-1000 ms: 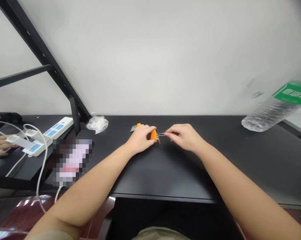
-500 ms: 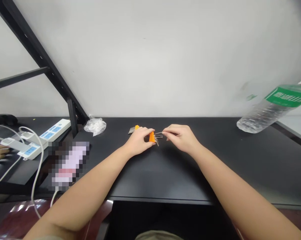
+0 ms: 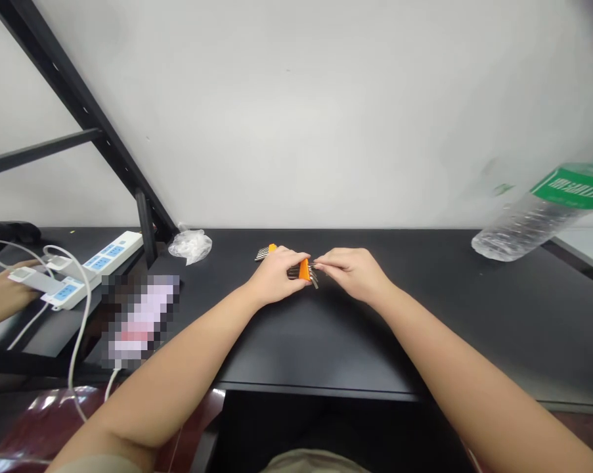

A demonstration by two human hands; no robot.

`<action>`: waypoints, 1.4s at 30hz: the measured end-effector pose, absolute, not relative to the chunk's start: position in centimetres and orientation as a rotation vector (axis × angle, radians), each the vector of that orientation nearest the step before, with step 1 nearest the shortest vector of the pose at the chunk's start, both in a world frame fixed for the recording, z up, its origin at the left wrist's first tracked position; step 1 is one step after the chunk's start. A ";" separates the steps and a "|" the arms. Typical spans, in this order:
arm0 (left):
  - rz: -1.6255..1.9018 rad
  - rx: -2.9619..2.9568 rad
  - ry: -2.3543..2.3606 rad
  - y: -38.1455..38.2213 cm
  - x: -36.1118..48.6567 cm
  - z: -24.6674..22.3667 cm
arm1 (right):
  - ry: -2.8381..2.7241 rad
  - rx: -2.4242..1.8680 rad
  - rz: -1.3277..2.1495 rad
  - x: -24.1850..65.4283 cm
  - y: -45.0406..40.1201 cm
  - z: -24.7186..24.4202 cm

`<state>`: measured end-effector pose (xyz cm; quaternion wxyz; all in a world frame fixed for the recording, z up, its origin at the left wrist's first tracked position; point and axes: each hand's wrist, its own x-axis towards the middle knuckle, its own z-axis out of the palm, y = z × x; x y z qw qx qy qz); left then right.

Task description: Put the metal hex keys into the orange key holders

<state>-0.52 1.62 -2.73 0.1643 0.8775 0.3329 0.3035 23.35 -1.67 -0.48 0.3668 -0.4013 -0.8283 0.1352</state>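
Note:
Between thumb and fingers, my left hand (image 3: pixel 276 276) grips an orange holder (image 3: pixel 304 269) with several thin metal keys sticking out of it. My right hand (image 3: pixel 350 269) is pinched at the holder's right side, around the end of a thin metal key (image 3: pixel 314 265) that is mostly hidden by the fingertips. Behind my left hand, a second orange piece (image 3: pixel 272 247) shows with a row of metal keys (image 3: pixel 263 253) on its left. Whether it joins the held holder is hidden.
A crumpled clear plastic bag (image 3: pixel 190 246) lies on the black table (image 3: pixel 316 355). A power strip (image 3: pixel 99 266) with white cables and a blurred phone (image 3: pixel 146 318) are at the left. Another person's hand (image 3: pixel 8 292) is by the strip. A large plastic bottle (image 3: pixel 537 213) lies right.
My right hand has moved slightly left, closer to the orange holder, and less of the thin key shows between them. The other person's hand has moved toward the power strip.

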 end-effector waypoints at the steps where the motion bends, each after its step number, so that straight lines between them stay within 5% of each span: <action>1: 0.886 2.503 0.925 1.6 -0.4 -2.7 | -2.108 -1.035 0.412 23.1 -1.7 -0.6; 7: 1.028 2.498 0.874 1.3 -0.4 -2.3 | -1.692 -1.084 1.226 22.0 -1.8 -1.1; 12: 1.006 2.525 0.804 1.2 -0.4 -2.2 | -1.536 -1.075 1.519 21.9 -1.4 -1.6; 22: 1.086 2.381 1.175 1.8 -0.7 -2.4 | -2.348 -1.404 0.354 24.4 0.4 -3.5; 33: 0.929 2.426 1.116 1.9 -0.6 -2.7 | -2.508 -1.730 0.049 22.8 -1.9 -1.8; 42: 0.858 2.504 1.038 2.2 -0.8 -2.8 | -2.167 -1.316 0.504 23.4 -1.8 -0.3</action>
